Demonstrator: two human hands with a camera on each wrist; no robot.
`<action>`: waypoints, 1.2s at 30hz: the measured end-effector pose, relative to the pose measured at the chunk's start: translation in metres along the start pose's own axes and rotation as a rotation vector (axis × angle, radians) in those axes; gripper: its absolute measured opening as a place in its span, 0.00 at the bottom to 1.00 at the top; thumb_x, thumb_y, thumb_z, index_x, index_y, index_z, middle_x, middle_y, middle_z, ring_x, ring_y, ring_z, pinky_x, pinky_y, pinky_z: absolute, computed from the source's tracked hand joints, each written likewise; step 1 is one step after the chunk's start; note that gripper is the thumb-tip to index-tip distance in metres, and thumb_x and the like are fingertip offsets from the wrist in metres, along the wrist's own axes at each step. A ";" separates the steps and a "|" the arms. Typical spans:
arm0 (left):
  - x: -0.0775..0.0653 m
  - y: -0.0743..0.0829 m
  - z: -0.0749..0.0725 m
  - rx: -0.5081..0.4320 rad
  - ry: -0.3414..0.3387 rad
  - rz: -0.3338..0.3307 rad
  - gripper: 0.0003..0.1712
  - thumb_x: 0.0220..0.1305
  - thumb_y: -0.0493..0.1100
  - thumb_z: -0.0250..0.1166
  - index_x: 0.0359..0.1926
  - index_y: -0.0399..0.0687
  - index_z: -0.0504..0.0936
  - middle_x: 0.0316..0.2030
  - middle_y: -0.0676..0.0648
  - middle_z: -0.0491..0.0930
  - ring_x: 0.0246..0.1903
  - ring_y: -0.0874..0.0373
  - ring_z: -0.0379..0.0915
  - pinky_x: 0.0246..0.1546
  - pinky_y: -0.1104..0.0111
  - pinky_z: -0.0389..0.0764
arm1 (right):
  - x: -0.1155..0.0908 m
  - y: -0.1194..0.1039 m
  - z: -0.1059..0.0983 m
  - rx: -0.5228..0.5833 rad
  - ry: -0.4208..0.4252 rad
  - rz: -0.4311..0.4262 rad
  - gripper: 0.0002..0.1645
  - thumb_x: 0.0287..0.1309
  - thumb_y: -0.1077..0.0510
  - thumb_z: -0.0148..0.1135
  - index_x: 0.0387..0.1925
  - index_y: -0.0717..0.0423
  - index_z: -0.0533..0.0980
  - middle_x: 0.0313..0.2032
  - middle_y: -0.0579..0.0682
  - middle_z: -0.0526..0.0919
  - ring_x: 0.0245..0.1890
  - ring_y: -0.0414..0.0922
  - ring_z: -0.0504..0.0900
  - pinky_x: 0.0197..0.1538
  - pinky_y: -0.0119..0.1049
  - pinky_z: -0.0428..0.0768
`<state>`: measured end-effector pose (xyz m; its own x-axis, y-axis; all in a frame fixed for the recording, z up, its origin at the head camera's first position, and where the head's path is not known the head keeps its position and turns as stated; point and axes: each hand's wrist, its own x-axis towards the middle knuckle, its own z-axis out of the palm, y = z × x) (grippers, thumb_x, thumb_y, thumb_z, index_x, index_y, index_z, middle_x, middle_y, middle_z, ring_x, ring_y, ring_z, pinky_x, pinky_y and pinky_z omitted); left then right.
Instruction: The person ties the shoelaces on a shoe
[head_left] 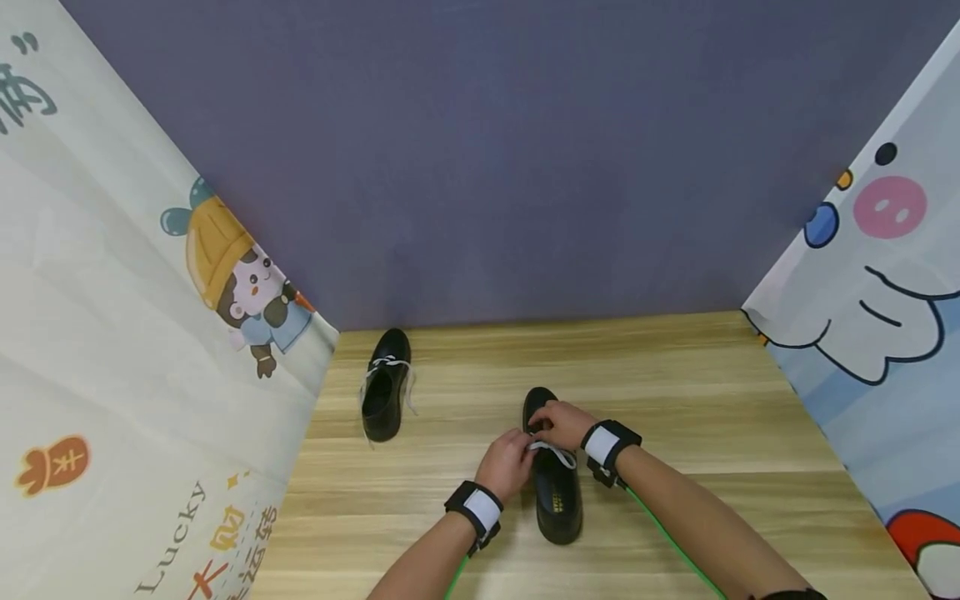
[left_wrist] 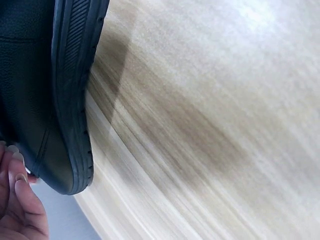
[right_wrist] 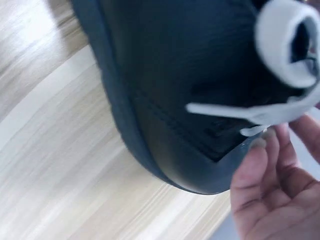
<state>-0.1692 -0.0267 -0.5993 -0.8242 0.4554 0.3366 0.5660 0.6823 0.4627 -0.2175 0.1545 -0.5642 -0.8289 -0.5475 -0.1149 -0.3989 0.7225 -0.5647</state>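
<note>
White lace point(head_left: 558, 452) at the fingertips: pinching it with the curled left hand point(head_left: 506, 463) beside the left edge of the nearer black shoe point(head_left: 553, 492), and gripping it with the bunched fingers of the right hand point(head_left: 566, 425), a little closer to the toe. Holding both hands close together over the lacing. In the right wrist view, seeing a loop and a loose end sticking out over the dark upper. Seeing the shoe resting sole-down on the wood-grain floor point(head_left: 675, 400), pointing away toward a grey-purple panel point(head_left: 480, 167). Finding a second black shoe point(head_left: 381, 408) standing well apart, farther off to the left, trailing its own laces. Wearing black bands point(head_left: 609, 446) with white patches on both wrists. Seeing printed cartoon sheets point(head_left: 112, 267) flanking the floor on either side.
</note>
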 end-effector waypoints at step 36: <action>0.004 0.002 0.000 -0.041 -0.011 -0.049 0.04 0.63 0.37 0.70 0.31 0.45 0.83 0.27 0.54 0.76 0.26 0.66 0.71 0.28 0.76 0.72 | -0.049 0.001 0.017 -0.106 0.254 -0.024 0.31 0.47 0.38 0.78 0.31 0.52 0.67 0.26 0.41 0.66 0.24 0.35 0.64 0.27 0.30 0.65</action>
<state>-0.1717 -0.0235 -0.5969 -0.8511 0.4281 0.3037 0.5248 0.6802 0.5118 -0.1708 0.1750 -0.5730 -0.8851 -0.4511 0.1141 -0.4475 0.7578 -0.4749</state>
